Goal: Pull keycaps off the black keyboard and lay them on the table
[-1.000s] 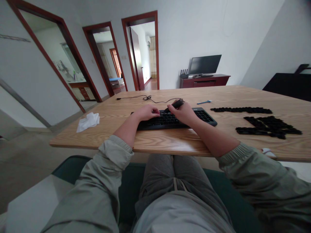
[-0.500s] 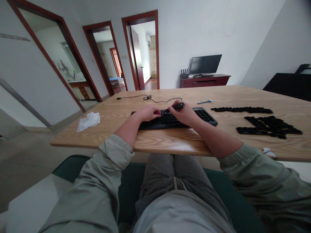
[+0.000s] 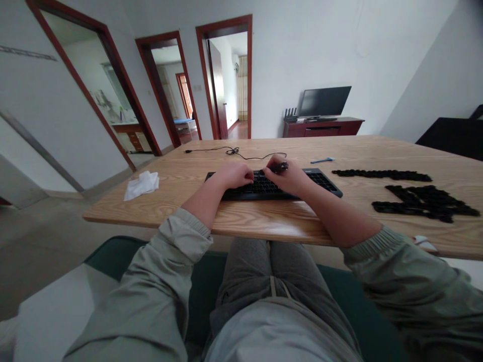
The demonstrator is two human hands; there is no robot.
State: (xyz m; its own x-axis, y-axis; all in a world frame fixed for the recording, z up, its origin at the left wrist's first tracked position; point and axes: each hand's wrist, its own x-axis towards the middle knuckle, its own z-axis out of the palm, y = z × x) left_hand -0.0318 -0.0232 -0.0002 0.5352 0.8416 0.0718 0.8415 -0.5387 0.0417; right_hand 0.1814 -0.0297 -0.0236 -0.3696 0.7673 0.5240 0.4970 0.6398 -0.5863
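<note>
A black computer keyboard (image 3: 273, 186) lies near the front of the wooden table (image 3: 181, 201). My left hand (image 3: 232, 175) rests on its left half, with no held object visible. My right hand (image 3: 283, 176) sits over the keyboard's middle, its fingers pinching a small dark tool (image 3: 281, 167), perhaps a keycap puller. Most of that tool is hidden by my fingers. To the right of the keyboard, black keycaps lie in a long row (image 3: 381, 175) and a larger, irregular cluster (image 3: 424, 202).
A black cable (image 3: 234, 151) lies coiled behind the keyboard, a crumpled white cloth (image 3: 142, 185) lies on the left, and a small blue tool (image 3: 322, 160) lies at the back. The table ends in front of my lap, with a dark sideboard and monitor beyond.
My right hand has turned the dark tool, so less of it shows, and has drawn closer to my left hand. The whole view has shifted slightly as my head moved.
</note>
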